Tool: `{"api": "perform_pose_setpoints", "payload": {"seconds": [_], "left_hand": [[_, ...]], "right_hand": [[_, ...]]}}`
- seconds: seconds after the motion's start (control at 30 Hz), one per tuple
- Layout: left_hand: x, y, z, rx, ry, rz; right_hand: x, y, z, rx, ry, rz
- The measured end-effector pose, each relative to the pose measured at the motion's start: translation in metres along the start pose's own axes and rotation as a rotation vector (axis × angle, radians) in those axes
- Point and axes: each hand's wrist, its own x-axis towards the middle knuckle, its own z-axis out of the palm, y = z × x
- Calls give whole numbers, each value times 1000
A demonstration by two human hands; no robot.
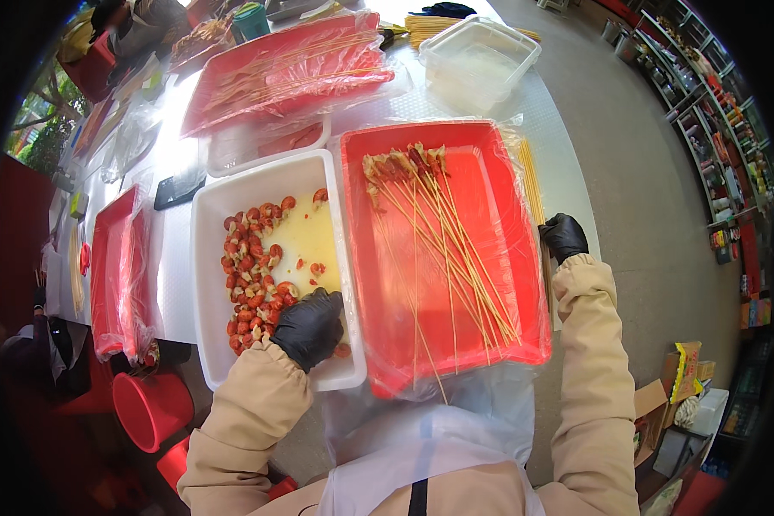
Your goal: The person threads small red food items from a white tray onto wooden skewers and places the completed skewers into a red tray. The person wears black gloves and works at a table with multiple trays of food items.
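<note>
My left hand (308, 327), in a black glove, reaches into a white plastic tub (201, 258), over its near right part. Its fingers are curled downward and hidden, so what they touch does not show. Beside it lie many red and whitish peeled crayfish tails (246, 263) in yellowish liquid. My right hand (562, 236), also gloved in black, rests at the ends of a bundle of bamboo skewers (530, 177) on the table; its fingertips are hidden. Between the hands, a red tray lined with clear plastic (387, 258) holds skewers (455, 258) with pieces threaded on their far ends.
Beyond stand another plastic-covered red tray (284, 71) with skewers and a clear plastic container (480, 61). A narrower red tray (117, 271) and a dark phone-like object (179, 189) lie left. A red bucket (151, 409) stands below the table's edge. Other people are at the left.
</note>
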Motion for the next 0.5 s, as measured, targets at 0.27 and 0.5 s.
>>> {"api": "perform_pose_setpoints", "payload": {"seconds": [0.27, 0.5], "left_hand": [[5, -5, -5, -489, 102, -24], [2, -6, -35, -1089, 132, -272]], "right_hand": [[-1, 6, -4, 176, 73, -25], [-20, 4, -18, 928, -4, -46]]}}
